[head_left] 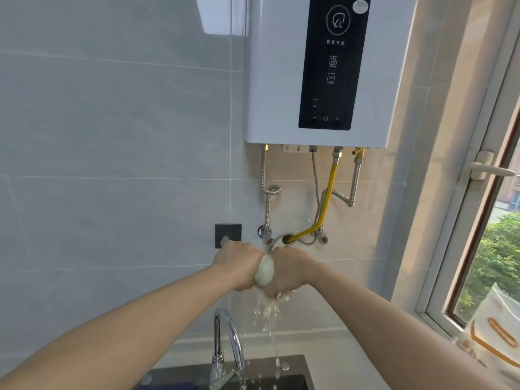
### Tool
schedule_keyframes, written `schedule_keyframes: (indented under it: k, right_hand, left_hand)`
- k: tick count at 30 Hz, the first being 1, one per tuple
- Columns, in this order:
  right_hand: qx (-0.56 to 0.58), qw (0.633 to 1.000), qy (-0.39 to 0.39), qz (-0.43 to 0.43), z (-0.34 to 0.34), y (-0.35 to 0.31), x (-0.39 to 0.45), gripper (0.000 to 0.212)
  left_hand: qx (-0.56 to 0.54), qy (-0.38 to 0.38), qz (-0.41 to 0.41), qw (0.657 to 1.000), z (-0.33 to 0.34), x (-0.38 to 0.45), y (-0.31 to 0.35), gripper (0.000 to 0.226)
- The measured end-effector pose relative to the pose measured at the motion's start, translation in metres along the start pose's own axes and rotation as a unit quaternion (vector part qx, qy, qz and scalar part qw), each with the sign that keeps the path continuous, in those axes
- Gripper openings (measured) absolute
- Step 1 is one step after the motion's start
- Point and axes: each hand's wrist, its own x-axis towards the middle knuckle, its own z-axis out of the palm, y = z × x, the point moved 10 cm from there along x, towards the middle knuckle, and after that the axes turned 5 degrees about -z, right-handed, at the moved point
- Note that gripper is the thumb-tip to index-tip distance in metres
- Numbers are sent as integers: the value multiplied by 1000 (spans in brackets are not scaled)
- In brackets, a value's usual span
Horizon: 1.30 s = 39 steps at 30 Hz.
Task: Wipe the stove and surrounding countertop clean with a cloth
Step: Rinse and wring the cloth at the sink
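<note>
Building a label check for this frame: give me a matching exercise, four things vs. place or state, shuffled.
Things:
1. cloth
2. tap
3. water heater
4. yellow hose

Place or state:
A. mounted high on the tiled wall
B. wrung between left hand and right hand, dripping water
C. curved, chrome, over the dark sink
D. runs down from the heater to a hole in the wall

Pairs: 1-B, 2-C, 3-A, 4-D

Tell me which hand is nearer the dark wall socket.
Left. The left hand sits just below the dark wall socket, gripping the wet white cloth; the right hand grips it farther right.
</note>
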Motion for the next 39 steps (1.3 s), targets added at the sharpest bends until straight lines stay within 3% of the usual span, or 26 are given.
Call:
schedule_keyframes:
  k: [5, 9, 12, 15, 17, 19, 21, 23, 27, 30, 32, 34, 39]
  right_hand:
    - [74, 996, -42, -1, 15, 4, 0, 31]
    - [113, 993, -23, -4, 16, 5, -1, 32]
    - [176, 984, -17, 5, 19, 9, -3, 35]
    - [291, 956, 15, 37, 19, 23, -7, 61]
    - [351, 935, 18, 50, 22, 28, -10, 80]
    - [399, 915, 9, 54, 29, 25, -13, 85]
    - [437, 897, 27, 64, 31, 23, -15, 82]
    - [441, 892, 76, 67, 23, 25, -16, 84]
    - [282, 932, 226, 40, 1, 21, -35, 96]
    - [62, 954, 289, -40, 5, -8, -55, 109]
    - [-68, 951, 293, -76, 25, -22, -58, 119]
    - [-100, 948, 290, -80, 42, -21, -54, 124]
    - [-22, 918, 377, -125, 29, -13, -52, 109]
  left_hand:
    - [-3, 62, 27, 998, 2, -3, 7, 30]
    - [-36, 92, 31, 995, 3, -3, 4, 33]
    - [-104, 112, 24, 988, 4, -7, 2, 68]
    - [-120, 111, 34, 986, 12, -17, 9, 110]
    - [-114, 100, 35, 988, 23, -21, 14, 125]
    - [-114, 130, 15, 985, 27, -19, 11, 119]
    - [-115, 184, -4, 976, 14, -16, 1, 95]
    - [-112, 189, -15, 975, 4, -9, -7, 74]
    - [-151, 119, -73, 979, 7, 1, -26, 56]
    - [-238, -32, -123, 963, 36, 6, -37, 46]
    - [-401, -147, -100, 899, 58, 4, -26, 28]
    - [-532, -212, -71, 816, 62, -3, -11, 20]
    - [-592, -253, -22, 765, 56, -12, 7, 21]
